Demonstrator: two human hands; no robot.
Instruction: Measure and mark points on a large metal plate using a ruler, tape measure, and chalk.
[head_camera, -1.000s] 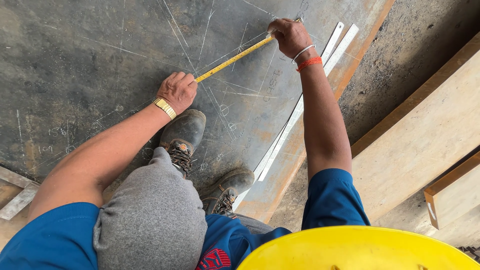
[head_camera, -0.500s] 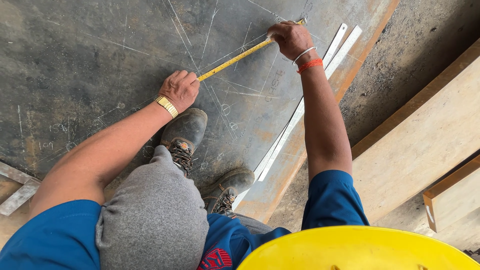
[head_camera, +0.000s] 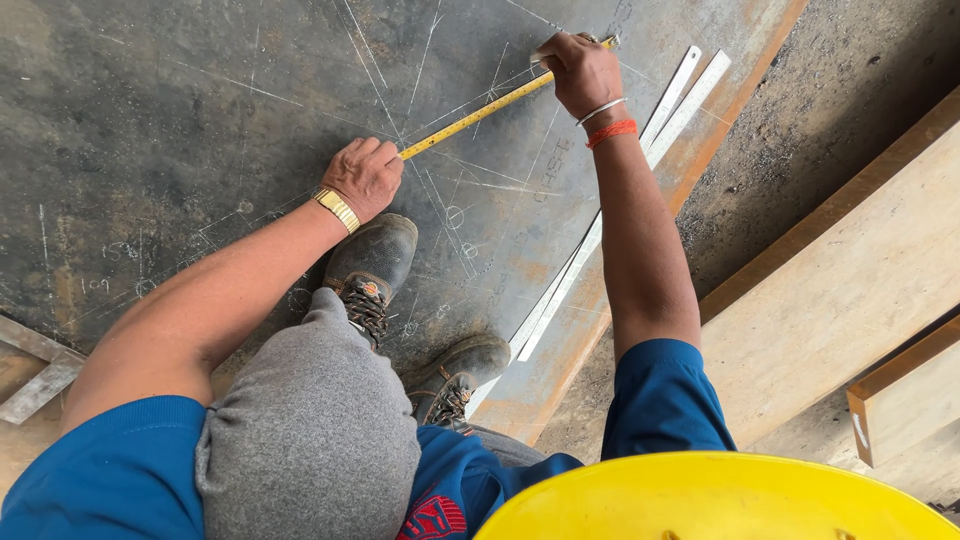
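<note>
- My left hand (head_camera: 365, 178) presses one end of the yellow tape (head_camera: 475, 116) on the big metal plate (head_camera: 150, 120).
- My right hand (head_camera: 580, 72) grips the other end, near the plate's edge and two steel rulers (head_camera: 640, 170).

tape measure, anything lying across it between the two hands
Nothing visible does. The yellow tape measure runs bare over the scratched steel plate from the left hand to the right hand. The flat metal rulers lie off to the side.
</note>
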